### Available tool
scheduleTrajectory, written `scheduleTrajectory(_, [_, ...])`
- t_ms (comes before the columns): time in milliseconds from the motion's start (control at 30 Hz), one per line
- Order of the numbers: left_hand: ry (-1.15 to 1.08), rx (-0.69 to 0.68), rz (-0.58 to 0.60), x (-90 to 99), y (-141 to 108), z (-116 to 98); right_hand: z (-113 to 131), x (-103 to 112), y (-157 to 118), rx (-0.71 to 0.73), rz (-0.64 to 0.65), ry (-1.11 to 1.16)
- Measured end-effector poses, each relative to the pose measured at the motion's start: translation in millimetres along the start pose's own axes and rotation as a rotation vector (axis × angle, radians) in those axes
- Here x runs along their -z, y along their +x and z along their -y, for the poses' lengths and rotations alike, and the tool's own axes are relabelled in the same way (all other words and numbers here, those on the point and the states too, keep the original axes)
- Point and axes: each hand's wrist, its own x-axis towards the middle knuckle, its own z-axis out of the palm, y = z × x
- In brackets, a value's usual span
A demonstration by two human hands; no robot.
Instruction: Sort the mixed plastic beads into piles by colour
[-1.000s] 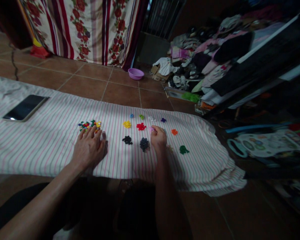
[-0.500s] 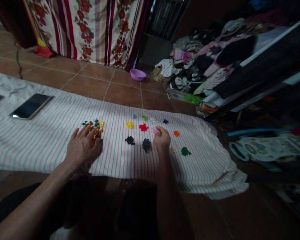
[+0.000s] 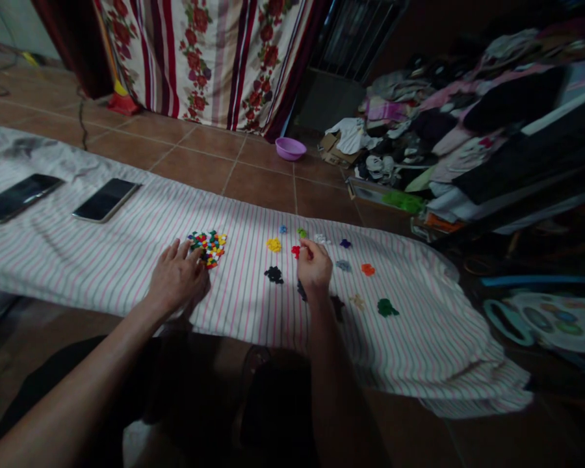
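My left hand [image 3: 178,273] lies with its fingers spread at the near left edge of a pile of mixed coloured pieces [image 3: 213,244]. My right hand [image 3: 315,263] is closed in a pinch over the red pile [image 3: 296,251], partly hiding it; whatever it holds is too small to make out. Around it on the striped cloth [image 3: 244,286] are small single-colour piles: yellow [image 3: 273,245], black [image 3: 273,274], light blue [image 3: 283,229], lime green [image 3: 301,232], white [image 3: 322,239], purple [image 3: 345,243], grey [image 3: 344,265], orange [image 3: 368,269], beige [image 3: 357,301] and dark green [image 3: 387,307].
Two phones, one [image 3: 106,199] nearer the pieces and one [image 3: 19,197] farther left, lie on the cloth. Beyond the cloth, a purple basin [image 3: 290,149] stands on the tiled floor. Heaped clothes [image 3: 419,123] fill the back right.
The view has swung left, shifting everything rightward in the picture. Relative to the piles, my right hand has moved left from beside the pink pile to the red one. My left hand stays by the mixed pile.
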Motion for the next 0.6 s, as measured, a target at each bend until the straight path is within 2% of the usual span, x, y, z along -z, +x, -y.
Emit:
scheduleTrajectory(100, [-0.014, 0.001, -0.016, -1.1, -2, 3, 27, -19, -10, 0.100, 0.131, 0.102])
scheduleTrajectory(233, [-0.057, -0.002, -0.038, -3.8, -3, 8, 63, -43, -31, 0.233, 0.375, 0.177])
scheduleTrajectory(367, [-0.074, 0.009, -0.018, -4.8, -4, 12, 83, -60, -46, 0.309, 0.564, 0.160])
scheduleTrajectory(467, [-0.080, -0.001, -0.018, -5.3, -5, 15, 89, -70, -50, 0.311, 0.639, 0.120])
scheduleTrajectory(600, [-0.113, -0.006, -0.026, -6.6, -6, 22, 95, -77, -51, 0.319, 0.660, 0.082])
